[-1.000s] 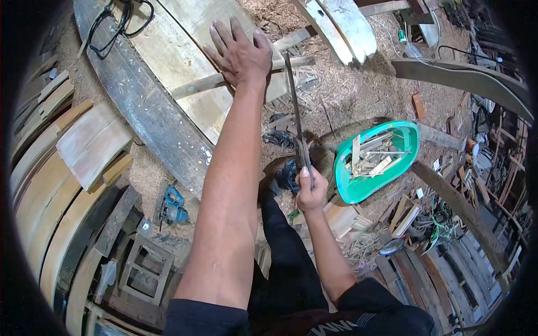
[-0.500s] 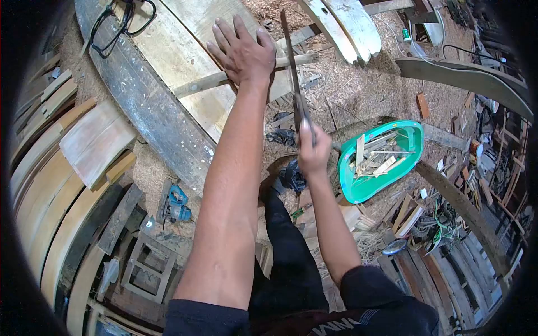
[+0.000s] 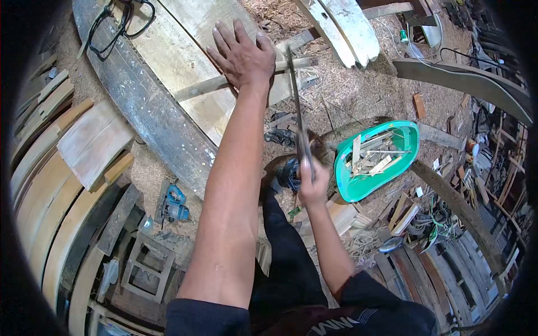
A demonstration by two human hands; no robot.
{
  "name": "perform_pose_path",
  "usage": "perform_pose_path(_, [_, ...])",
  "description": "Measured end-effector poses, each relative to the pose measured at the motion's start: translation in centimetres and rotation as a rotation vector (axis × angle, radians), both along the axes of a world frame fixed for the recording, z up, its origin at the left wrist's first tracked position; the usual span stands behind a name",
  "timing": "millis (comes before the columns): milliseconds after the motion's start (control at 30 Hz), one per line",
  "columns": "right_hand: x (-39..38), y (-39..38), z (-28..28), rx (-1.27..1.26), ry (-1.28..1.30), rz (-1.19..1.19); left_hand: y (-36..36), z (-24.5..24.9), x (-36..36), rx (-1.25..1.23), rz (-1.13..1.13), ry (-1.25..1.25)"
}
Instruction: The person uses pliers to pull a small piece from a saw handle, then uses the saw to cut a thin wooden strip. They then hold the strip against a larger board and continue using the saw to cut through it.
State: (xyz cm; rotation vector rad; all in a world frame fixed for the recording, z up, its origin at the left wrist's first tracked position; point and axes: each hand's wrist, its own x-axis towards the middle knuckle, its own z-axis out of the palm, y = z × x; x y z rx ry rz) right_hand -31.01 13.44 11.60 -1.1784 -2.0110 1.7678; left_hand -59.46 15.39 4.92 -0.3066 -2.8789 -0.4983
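Note:
My left hand (image 3: 245,59) lies flat with its fingers spread, pressing on a narrow wooden strip (image 3: 204,87) that crosses pale boards (image 3: 174,50). The strip sticks out past the boards' right edge. My right hand (image 3: 314,182) is wrapped round the handle of a hand saw (image 3: 296,95), seen almost edge-on. Its blade crosses the strip just right of my left hand. The handle is mostly hidden by my fingers and somewhat blurred.
A green tub (image 3: 352,190) of wood scraps stands at the right. A blue power tool (image 3: 176,204) lies lower left, near stacked curved timbers (image 3: 61,224). Black cord (image 3: 115,33) rests at the upper left. Sawdust covers the ground.
My right hand has moved down toward my body, drawing the saw back with it. My left hand stays in place on the strip.

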Motion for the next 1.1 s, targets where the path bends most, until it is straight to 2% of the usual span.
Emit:
perform_pose_path(67, [3.5, -1.1, 0.2, -0.065, -0.026, -0.002, 0.0, -0.1, -0.2, 0.005, 0.008, 0.013])
perform_pose_path(100, [2.4, -0.4, 0.0, -0.010, 0.034, 0.000, 0.0, -0.2, -0.2, 0.021, 0.003, 0.005])
perform_pose_path(200, [-4.8, 2.9, -0.5, 0.044, -0.002, 0.076, 0.0, -0.1, -0.4, 0.058, -0.001, -0.013])
perform_pose_path(300, [-4.5, 2.9, -0.8, -0.009, -0.008, 0.055, 0.1, -0.1, -0.3, 0.060, 0.001, -0.006])
perform_pose_path(400, [1.4, -0.2, 1.4, 0.016, 0.041, 0.026, 0.2, 0.2, -0.6, 0.041, 0.010, 0.023])
perform_pose_path(500, [0.8, 0.4, -0.1, -0.052, 0.039, 0.011, -0.1, 0.1, 0.5, 0.031, 0.003, 0.013])
perform_pose_path(600, [-5.5, 3.0, -2.4, -0.002, 0.014, 0.007, 0.0, 0.0, -0.1, 0.038, 0.011, 0.032])
perform_pose_path(700, [-2.8, 1.7, -0.5, 0.048, 0.030, 0.022, -0.1, -0.2, 0.1, 0.039, 0.007, 0.020])
perform_pose_path(767, [2.4, -0.7, 0.2, 0.005, 0.006, 0.023, 0.1, 0.0, -0.2, 0.044, 0.006, 0.007])
perform_pose_path(800, [2.5, -1.2, 1.4, -0.031, -0.034, 0.000, 0.2, 0.1, -0.9, 0.055, 0.011, 0.025])
perform_pose_path(867, [1.3, -0.1, 0.3, 0.029, 0.068, 0.017, 0.0, 0.0, -0.2, 0.061, -0.001, 0.018])
perform_pose_path(933, [-3.0, 2.0, -1.4, 0.051, 0.046, 0.037, 0.2, -0.2, -0.2, 0.075, 0.007, 0.038])
perform_pose_path(1000, [-5.4, 3.3, -2.0, -0.087, 0.013, 0.005, 0.0, -0.4, 0.0, 0.082, 0.004, 0.048])
perform_pose_path(1100, [-0.4, 1.0, -0.2, -0.060, -0.002, 0.019, -0.2, -0.6, 0.3, 0.062, -0.004, 0.032])
